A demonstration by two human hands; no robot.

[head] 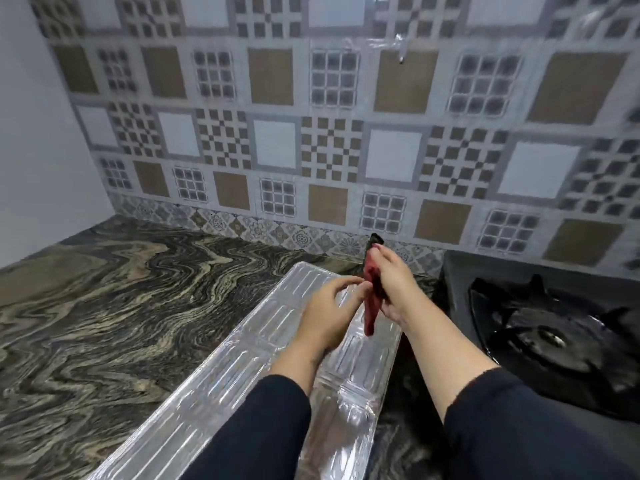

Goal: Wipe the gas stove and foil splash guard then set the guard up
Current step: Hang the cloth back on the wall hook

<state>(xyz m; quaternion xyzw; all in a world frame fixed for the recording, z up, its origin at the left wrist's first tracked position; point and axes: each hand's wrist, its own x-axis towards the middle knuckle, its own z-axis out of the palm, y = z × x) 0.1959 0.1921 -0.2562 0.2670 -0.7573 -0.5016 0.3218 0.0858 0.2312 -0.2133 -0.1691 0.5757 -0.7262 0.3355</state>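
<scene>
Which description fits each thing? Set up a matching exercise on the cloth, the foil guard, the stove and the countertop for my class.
Column 1:
1. cloth
2. foil splash guard
3. gas stove
4. countertop

Column 2:
A. black, at the right
B. dark red, held in the right hand
C. marbled, wavy pattern
D. silver, lying flat

Pairs: 1-B, 2-D, 3-A, 4-C

Gas stove [554,327] cropped at right edge
</scene>
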